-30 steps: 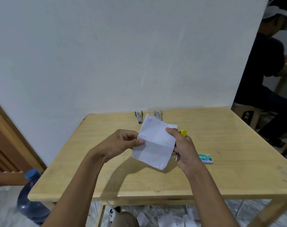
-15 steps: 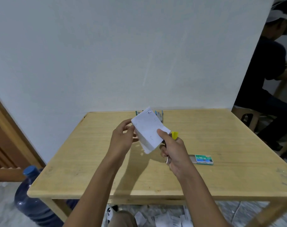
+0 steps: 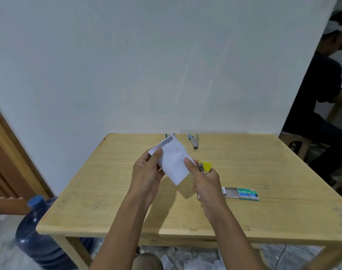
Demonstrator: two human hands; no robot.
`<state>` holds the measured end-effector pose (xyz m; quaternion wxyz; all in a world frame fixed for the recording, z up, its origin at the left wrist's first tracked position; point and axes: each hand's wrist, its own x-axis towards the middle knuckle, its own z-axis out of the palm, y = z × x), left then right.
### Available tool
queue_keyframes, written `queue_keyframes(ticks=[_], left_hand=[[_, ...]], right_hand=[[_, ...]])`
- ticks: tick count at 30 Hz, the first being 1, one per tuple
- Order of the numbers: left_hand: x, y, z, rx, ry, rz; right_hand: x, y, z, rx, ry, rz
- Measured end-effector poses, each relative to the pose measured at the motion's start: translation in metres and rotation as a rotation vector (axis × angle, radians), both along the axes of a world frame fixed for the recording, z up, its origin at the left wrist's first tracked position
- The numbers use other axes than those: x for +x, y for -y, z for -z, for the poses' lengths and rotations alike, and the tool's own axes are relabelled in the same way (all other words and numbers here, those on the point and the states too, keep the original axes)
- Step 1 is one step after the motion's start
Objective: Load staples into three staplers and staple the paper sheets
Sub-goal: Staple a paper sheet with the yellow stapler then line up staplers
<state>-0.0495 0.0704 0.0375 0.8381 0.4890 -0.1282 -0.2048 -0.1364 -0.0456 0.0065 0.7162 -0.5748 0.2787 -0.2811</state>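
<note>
The person has turned the paper point(image 3: 174, 160) in the last second. Before, it was spread wide and flat toward them, with one hand on each side. Now it stands more slanted, one corner pointing up to the wall, and it is held above the middle of the tabletop point(image 3: 107, 191).

The left hand point(image 3: 148, 172) has changed its grip. It now pinches the upper left corner, with the thumb on top of the sheet. The right hand point(image 3: 207, 184) is closed around the yellow stapler point(image 3: 204, 166) as before, and its thumb presses on the right edge of the paper. The head of the stapler is now just beside this edge.

I can see some small staple marks already on the sheet, so I think the person is searching for a free place for one more staple. The paper is not yet between the parts of the stapler, as far as I can tell.

The blue stapler point(image 3: 194, 141) lies at the far side of the tabletop. Another stapler point(image 3: 167, 135) is half hidden behind the paper. Both are untouched. The staple box point(image 3: 244, 193) lies with its tray pulled out, near the right hand. To my eye the task is well under way, but I cannot tell if the two far staplers are loaded
</note>
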Motion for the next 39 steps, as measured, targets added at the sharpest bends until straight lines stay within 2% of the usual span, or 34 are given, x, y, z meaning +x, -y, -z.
queue_keyframes(ticks=[7,11,16,21,28,32,35,39], left_hand=[[0.000,-0.004,0.000,-0.025,-0.067,0.004],[0.000,-0.003,0.000,0.011,-0.029,-0.024],[-0.006,-0.005,0.005,0.072,0.024,0.097],[-0.006,0.000,0.012,0.079,0.005,-0.005],[-0.008,0.001,0.019,0.205,0.006,0.291],[-0.005,0.002,0.014,0.239,0.106,0.208],[-0.005,0.004,0.011,0.205,0.117,0.132],[-0.006,0.004,0.011,0.185,0.121,0.103]], right_hand=[[-0.003,-0.004,-0.001,-0.024,-0.011,-0.020],[-0.005,-0.007,-0.002,-0.019,-0.008,-0.025],[-0.008,-0.006,-0.008,-0.043,-0.021,-0.010],[-0.010,-0.009,-0.009,-0.086,-0.011,-0.003],[-0.009,0.001,-0.015,-0.093,0.012,0.091],[-0.009,0.004,-0.017,-0.119,0.007,0.073],[-0.012,0.010,-0.012,-0.074,-0.038,0.018],[-0.012,0.012,-0.002,-0.028,-0.147,-0.223]])
